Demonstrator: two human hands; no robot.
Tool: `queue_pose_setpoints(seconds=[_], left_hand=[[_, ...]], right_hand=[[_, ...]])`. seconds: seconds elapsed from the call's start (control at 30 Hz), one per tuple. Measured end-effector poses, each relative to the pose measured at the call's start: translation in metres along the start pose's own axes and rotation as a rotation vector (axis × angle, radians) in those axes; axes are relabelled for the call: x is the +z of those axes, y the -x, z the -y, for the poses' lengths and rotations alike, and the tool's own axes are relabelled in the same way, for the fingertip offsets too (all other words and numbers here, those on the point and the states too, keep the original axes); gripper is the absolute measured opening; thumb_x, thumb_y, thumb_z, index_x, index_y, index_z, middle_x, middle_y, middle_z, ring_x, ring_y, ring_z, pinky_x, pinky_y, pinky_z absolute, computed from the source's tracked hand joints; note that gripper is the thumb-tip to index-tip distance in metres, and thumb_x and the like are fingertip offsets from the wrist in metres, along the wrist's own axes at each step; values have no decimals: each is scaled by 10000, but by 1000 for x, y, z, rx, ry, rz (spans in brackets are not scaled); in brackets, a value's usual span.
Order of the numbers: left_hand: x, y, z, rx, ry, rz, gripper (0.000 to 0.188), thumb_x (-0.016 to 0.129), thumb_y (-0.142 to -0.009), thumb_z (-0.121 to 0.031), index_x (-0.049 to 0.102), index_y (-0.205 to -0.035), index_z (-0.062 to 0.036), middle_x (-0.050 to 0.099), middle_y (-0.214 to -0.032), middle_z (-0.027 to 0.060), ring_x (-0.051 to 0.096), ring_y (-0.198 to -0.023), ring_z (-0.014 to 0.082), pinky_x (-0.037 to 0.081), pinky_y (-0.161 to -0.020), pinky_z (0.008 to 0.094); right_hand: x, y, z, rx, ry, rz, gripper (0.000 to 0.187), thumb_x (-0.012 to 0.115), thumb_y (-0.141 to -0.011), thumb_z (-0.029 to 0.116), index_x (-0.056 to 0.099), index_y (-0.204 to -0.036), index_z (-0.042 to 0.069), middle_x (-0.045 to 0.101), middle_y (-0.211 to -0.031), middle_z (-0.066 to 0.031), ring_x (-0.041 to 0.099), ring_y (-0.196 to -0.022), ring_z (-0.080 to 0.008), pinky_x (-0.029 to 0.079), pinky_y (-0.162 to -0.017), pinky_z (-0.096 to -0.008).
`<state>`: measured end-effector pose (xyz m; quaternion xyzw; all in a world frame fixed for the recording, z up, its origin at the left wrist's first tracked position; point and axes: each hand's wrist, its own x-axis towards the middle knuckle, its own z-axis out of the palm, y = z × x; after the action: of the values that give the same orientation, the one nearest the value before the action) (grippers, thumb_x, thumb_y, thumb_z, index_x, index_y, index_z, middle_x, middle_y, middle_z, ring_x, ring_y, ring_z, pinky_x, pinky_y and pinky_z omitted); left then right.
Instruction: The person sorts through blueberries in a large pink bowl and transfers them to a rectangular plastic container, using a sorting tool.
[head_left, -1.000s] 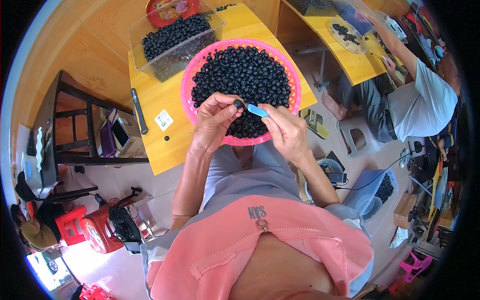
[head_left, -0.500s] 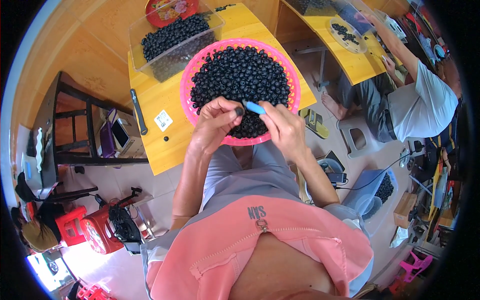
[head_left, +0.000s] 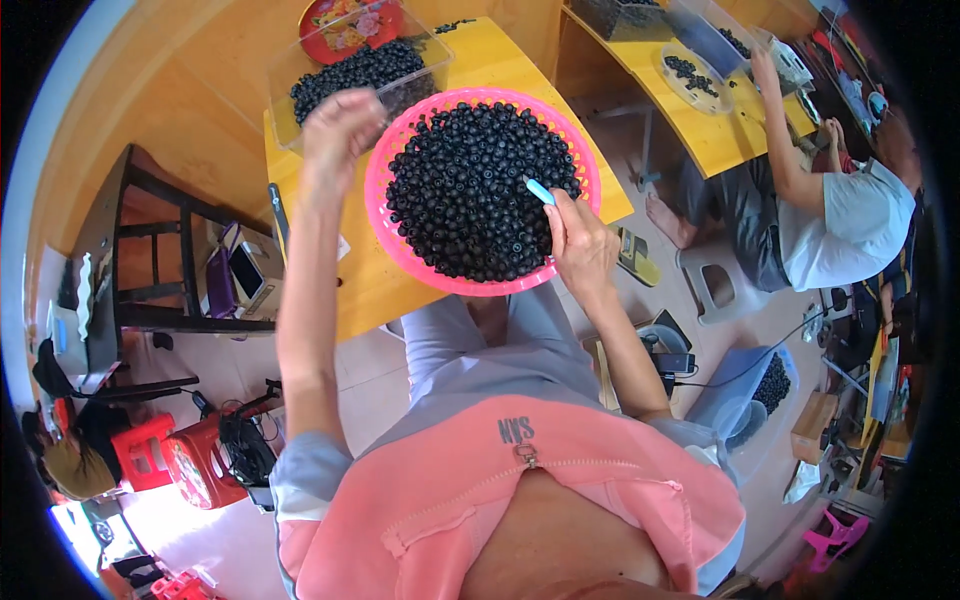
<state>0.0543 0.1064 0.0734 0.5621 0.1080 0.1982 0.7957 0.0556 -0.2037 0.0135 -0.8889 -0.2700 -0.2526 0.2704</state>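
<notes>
A pink plastic basket (head_left: 378, 222) stands in front of me on the yellow table, heaped with small round black bead-like pieces (head_left: 470, 190). Many of them show a ring or hole. My right hand (head_left: 583, 240) is closed around a small light-blue-handled tool (head_left: 540, 192) with a thin metal tip, held over the basket's right half. Up to the left, my left hand (head_left: 340, 125) is raised by the near side of a clear plastic bin (head_left: 440, 72), which holds more black pieces. Its fingers look curled but are smeared by motion; whether anything is in them is hidden.
A red floral tray (head_left: 325, 40) leans behind the bin. On the yellow table (head_left: 375, 305), a dark-handled tool (head_left: 278, 218) lies at the left edge. Right, a person (head_left: 850, 225) sits at another table with a shallow round container (head_left: 690, 82). A black chair frame (head_left: 150, 255) stands left.
My left hand has moved away from the tool, up and left to the bin, taking a black piece that no longer shows. My right hand keeps the tool, slightly lower and right.
</notes>
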Motion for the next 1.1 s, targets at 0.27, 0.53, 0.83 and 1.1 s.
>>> queue_pose_setpoints(seconds=[0.27, 0.53, 0.83, 1.1], left_hand=[[32, -20, -21, 225, -245, 119, 220, 625, -772, -1, 628, -990, 19, 650, -863, 94, 631, -746, 139, 515, -672, 234], [47, 29, 74, 190, -1071, 451, 154, 685, -659, -40, 656, -810, -24, 653, -748, 139, 645, -668, 224, 507, -611, 319], [64, 36, 105, 465, -1383, 515, 151, 639, -650, -3, 506, -718, -29, 560, -762, 138, 561, -787, 344, 446, -652, 438], [46, 35, 95, 495, -1195, 506, 112, 584, -738, 12, 583, -837, -39, 584, -768, 109, 591, -707, 262, 462, -613, 365]], right_hand=[[4, 3, -7, -1, -26, -45, 211, 594, -837, 201, 591, -1006, 75, 535, -694, -93, 580, -585, -278, 439, -481, -387], [3, 2, -4, -7, -23, -30, 217, 599, -833, 202, 593, -1005, 70, 535, -692, -92, 580, -581, -272, 441, -480, -381], [2, 4, -4, 8, -43, -29, 207, 589, -839, 202, 590, -1000, 72, 534, -689, -93, 580, -588, -276, 443, -486, -385], [4, 3, -5, 1, -65, -66, 199, 587, -843, 203, 593, -990, 69, 531, -691, -95, 578, -588, -279, 440, -488, -388]])
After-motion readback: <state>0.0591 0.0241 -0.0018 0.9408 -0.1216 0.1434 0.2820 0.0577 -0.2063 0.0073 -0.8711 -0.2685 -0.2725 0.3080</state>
